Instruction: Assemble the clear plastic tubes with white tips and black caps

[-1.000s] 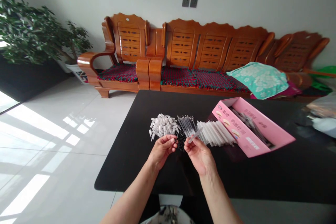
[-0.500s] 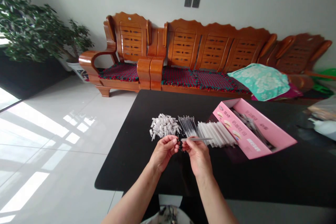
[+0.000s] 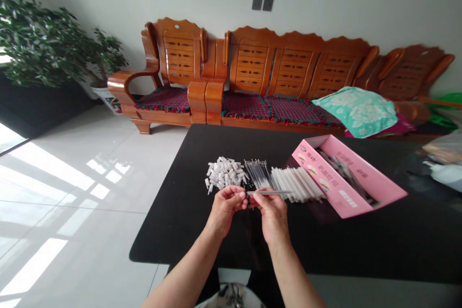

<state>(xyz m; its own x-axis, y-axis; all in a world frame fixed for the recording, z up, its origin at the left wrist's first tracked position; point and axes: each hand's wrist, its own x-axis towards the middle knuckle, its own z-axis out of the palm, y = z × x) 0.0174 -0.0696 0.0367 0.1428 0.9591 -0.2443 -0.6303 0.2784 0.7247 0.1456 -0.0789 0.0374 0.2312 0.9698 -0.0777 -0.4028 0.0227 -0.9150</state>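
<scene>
Between the thumb and fingers of my right hand [image 3: 273, 209] is a slim, pale pen barrel [image 3: 279, 192], lying nearly level and sticking out to the right. My left hand [image 3: 224, 206] is closed in a pinch at the barrel's left end; whatever its fingertips hold is mostly hidden. Just beyond my hands are a heap of short white sleeves [image 3: 224, 172], a row of thin dark pen refills [image 3: 257, 171] with metal tips, and a stack of translucent pen barrels [image 3: 298, 184]. Small black parts [image 3: 250, 186] lie partly covered behind my fingers.
On the black table [image 3: 180, 221] a pink box [image 3: 335, 185] stands at the right with dark, slender items inside. A white object and a plastic bag [image 3: 445, 149] are at the far right. Behind the table runs a wooden sofa [image 3: 252, 65]; a potted plant [image 3: 104, 57] stands left.
My hands have drawn slightly closer, and the barrel's left end now meets my left fingertips. The heaps and the box look unchanged.
</scene>
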